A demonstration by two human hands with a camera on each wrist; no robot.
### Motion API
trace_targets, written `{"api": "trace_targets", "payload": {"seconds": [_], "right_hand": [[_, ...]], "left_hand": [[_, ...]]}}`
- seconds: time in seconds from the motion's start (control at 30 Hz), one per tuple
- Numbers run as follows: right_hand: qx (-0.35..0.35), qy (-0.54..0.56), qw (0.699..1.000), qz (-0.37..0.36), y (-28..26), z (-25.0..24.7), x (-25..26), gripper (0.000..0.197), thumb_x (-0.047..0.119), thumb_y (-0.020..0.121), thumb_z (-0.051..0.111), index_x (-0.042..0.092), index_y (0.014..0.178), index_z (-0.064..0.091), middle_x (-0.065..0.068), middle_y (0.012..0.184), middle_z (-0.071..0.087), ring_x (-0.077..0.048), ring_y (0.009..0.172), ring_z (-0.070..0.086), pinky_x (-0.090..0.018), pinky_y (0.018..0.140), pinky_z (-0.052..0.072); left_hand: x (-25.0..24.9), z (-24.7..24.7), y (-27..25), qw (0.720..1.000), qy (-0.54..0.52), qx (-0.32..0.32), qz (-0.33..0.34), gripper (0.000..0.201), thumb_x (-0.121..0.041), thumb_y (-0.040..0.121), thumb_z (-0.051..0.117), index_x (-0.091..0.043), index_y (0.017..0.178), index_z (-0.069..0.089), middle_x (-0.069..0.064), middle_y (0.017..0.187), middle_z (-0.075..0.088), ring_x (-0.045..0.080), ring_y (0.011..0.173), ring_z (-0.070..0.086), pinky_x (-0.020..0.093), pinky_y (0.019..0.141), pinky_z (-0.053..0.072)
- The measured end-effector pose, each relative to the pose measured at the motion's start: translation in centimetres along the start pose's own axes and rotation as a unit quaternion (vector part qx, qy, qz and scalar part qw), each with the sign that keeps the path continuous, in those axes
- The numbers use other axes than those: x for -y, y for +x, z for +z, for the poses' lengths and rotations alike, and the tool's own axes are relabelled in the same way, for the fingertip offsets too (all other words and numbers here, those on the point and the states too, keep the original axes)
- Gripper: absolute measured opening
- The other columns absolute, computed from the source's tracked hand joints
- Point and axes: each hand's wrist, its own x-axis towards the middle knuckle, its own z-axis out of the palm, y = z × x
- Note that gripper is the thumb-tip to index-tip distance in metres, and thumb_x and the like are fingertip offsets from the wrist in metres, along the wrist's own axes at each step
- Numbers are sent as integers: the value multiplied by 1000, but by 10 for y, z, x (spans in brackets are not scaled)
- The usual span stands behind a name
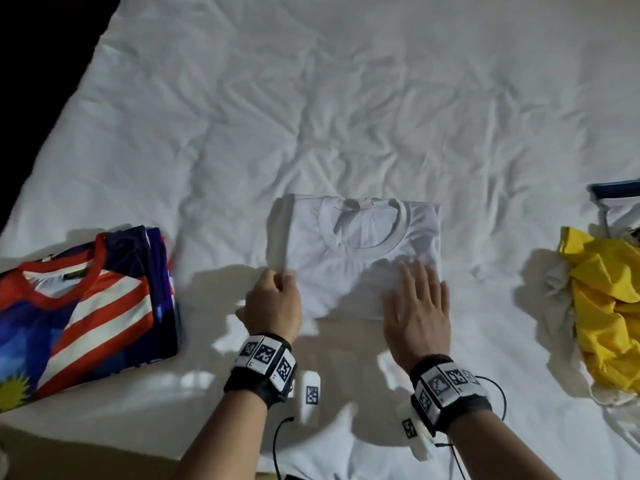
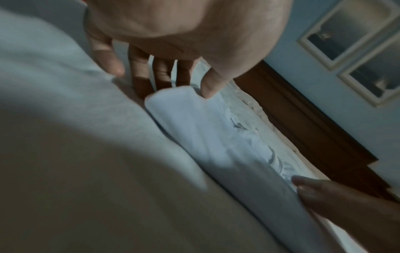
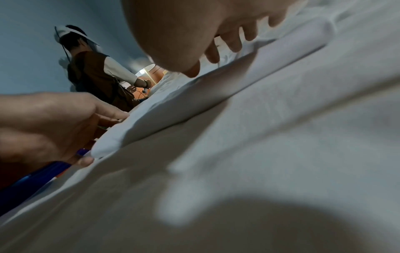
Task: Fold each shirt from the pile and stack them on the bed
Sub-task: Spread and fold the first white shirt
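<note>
While the head view is taken, the left hand (image 1: 273, 301) is seen curled at the near left corner of the folded white shirt (image 1: 356, 258), its fingers pinching the edge there. The right hand (image 1: 417, 306) is laid flat, fingers straight and spread, on the shirt's near right part. The shirt lies mid-bed (image 1: 311, 98), between a folded striped jersey stack (image 1: 86, 306) and an unfolded yellow pile (image 1: 602, 306).

From the left wrist, the thumb (image 2: 211, 85) is pressed onto the rolled shirt edge (image 2: 173, 97), with fingers tucked beneath it.

From the right wrist, straight fingers (image 3: 234, 41) are rested on the shirt (image 3: 194, 95), nothing being gripped.
</note>
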Motion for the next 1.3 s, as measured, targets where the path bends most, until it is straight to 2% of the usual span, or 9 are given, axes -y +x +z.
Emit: {"api": "trace_targets", "payload": {"seconds": [0.07, 0.23, 0.47, 0.7, 0.77, 0.83, 0.97, 1.1, 1.3], "right_hand": [[24, -13, 1000, 4, 9, 0, -1, 58, 43, 103, 30, 22, 157, 32, -9, 167, 23, -28, 156, 12, -46, 126, 5], [-87, 75, 990, 76, 43, -10, -8, 40, 33, 100, 50, 15, 135, 53, -13, 136, 51, -35, 121, 49, -51, 101, 42], [-91, 230, 951, 184, 103, -24, -23, 29, 41, 95, 63, 19, 112, 67, -7, 115, 64, -32, 109, 55, -51, 98, 44], [-47, 317, 906, 278, 127, -35, -35, 29, 46, 96, 65, 17, 98, 70, 8, 84, 65, -24, 89, 65, -28, 75, 42], [-58, 318, 903, 284, 127, -36, -33, 26, 41, 97, 65, 16, 104, 69, 3, 93, 67, -26, 98, 64, -30, 78, 41], [-110, 251, 928, 253, 119, -36, -26, 27, 34, 97, 64, 14, 116, 64, -7, 116, 64, -33, 113, 55, -38, 88, 42], [-86, 41, 995, -32, 76, -16, 0, 58, 35, 103, 46, 8, 153, 36, -19, 162, 29, -36, 151, 23, -49, 122, 20], [47, -66, 992, -99, 56, 17, -12, 77, 56, 105, 26, 8, 163, 8, -11, 171, -1, -28, 158, -4, -49, 127, 5], [89, -70, 993, -44, 63, 11, -48, 79, 59, 104, 4, 7, 161, -10, -10, 167, -22, -23, 155, -20, -49, 127, -1]], "left_hand": [[-2, 2, 5, 999, 16, -6, 46, 30, -42, 100, 47, -21, 80, 53, 0, 83, 63, 31, 84, 53, 45, 90, 34], [-18, 1, 27, 996, -2, -42, 79, 26, -48, 97, 54, -23, 88, 57, -4, 93, 66, 28, 92, 59, 45, 90, 34], [-53, 7, 62, 988, -19, -36, 151, 30, -45, 97, 57, -21, 78, 57, -2, 84, 61, 25, 79, 54, 47, 90, 46], [-53, 19, 86, 992, -22, -44, 120, 41, -39, 99, 54, -20, 65, 43, 4, 78, 57, 33, 78, 51, 51, 88, 49], [-56, 19, 84, 991, -24, -53, 123, 30, -38, 101, 54, -21, 76, 53, 7, 90, 60, 36, 89, 55, 52, 92, 47], [-57, 19, 72, 986, 19, -68, 153, 29, -39, 102, 53, -14, 112, 62, 15, 120, 58, 39, 115, 52, 53, 99, 42], [-47, 30, 26, 911, 224, -43, 345, 63, -43, 105, 35, -13, 159, 25, 22, 167, 15, 39, 154, 15, 58, 120, 20], [-16, 56, 33, 861, 331, 24, 385, 72, -49, 102, 23, -14, 164, 11, 10, 171, -3, 28, 158, -5, 62, 124, 9], [3, 37, 58, 912, 316, -22, 262, 75, -50, 103, 15, -5, 163, 7, 15, 171, -3, 34, 158, -2, 64, 122, 9]]}}
